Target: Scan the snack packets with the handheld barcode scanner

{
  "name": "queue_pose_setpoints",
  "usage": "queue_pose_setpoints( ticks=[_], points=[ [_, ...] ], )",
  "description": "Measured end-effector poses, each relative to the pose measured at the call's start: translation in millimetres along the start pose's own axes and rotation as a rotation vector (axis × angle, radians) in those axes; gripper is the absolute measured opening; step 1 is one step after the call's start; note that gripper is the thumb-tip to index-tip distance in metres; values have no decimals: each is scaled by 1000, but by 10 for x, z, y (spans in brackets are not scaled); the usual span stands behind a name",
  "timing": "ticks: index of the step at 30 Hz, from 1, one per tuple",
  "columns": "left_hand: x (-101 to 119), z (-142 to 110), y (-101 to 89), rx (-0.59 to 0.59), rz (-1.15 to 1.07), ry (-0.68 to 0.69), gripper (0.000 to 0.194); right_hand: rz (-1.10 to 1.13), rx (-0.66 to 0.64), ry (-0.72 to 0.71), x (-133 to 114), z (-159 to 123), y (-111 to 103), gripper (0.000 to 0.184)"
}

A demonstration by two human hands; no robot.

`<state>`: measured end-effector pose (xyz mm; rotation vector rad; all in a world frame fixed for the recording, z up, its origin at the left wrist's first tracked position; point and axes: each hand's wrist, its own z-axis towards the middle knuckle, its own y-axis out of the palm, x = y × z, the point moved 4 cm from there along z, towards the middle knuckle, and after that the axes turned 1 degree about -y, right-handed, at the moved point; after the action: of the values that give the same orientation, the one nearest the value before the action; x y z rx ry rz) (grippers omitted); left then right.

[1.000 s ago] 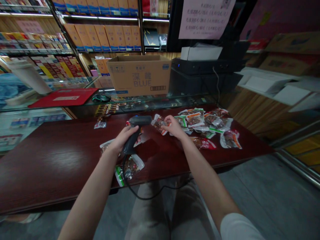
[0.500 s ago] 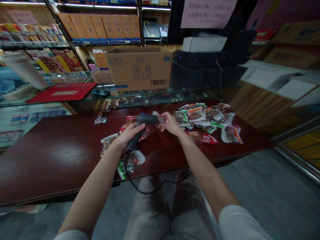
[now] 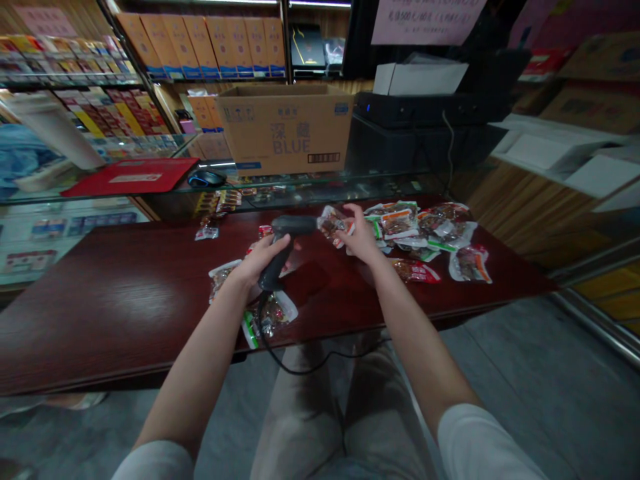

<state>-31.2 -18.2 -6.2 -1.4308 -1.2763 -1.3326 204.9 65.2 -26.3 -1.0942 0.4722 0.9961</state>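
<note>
My left hand is wrapped round the handle of a dark barcode scanner, its head pointing right. A cable hangs from the handle. Right in front of the scanner's nose is a clear snack packet with brown contents, held at its right side between the thumb and fingers of my right hand. Under and beside my left forearm lie a few more packets, partly covered. To the right of my right hand a pile of similar packets is spread on the dark red table.
Behind the table, a glass counter carries a cardboard box, a computer mouse, a red mat and a black machine. Small packs lie at the table's back edge. The scanner's cable loops over my lap.
My right hand has turned the packet and its fingers have spread wider around it, so more of the packet shows. The scanner stays in my left hand. The view has shifted slightly.
</note>
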Motion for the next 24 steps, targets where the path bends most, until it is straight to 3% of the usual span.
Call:
queue_pose_setpoints(
  ticks=[4,7,10,12,15,18,21,24],
  points=[
    [69,23,-166,78,-141,90,58,-247,211,-5,121,7,-478,35],
    [112,27,-366,142,-234,144,51,-463,296,113,271,-47,-756,32],
    [169,-1,-575,244,-284,235,46,-641,335,199,309,-139,-852,37],
    [206,-27,-680,316,-300,294,44,-694,386,178,213,-193,-809,41],
    [233,-47,-767,419,-315,319,41,-654,349,52,-81,-207,-524,36],
    [233,-51,-796,491,-322,298,40,-507,81,-57,-413,-137,50,22],
    [242,-68,-799,480,-327,307,40,-250,-255,-9,-598,-26,758,18],
    [244,-96,-789,396,-275,263,42,-73,-343,82,-621,137,1299,31]
  ],
)
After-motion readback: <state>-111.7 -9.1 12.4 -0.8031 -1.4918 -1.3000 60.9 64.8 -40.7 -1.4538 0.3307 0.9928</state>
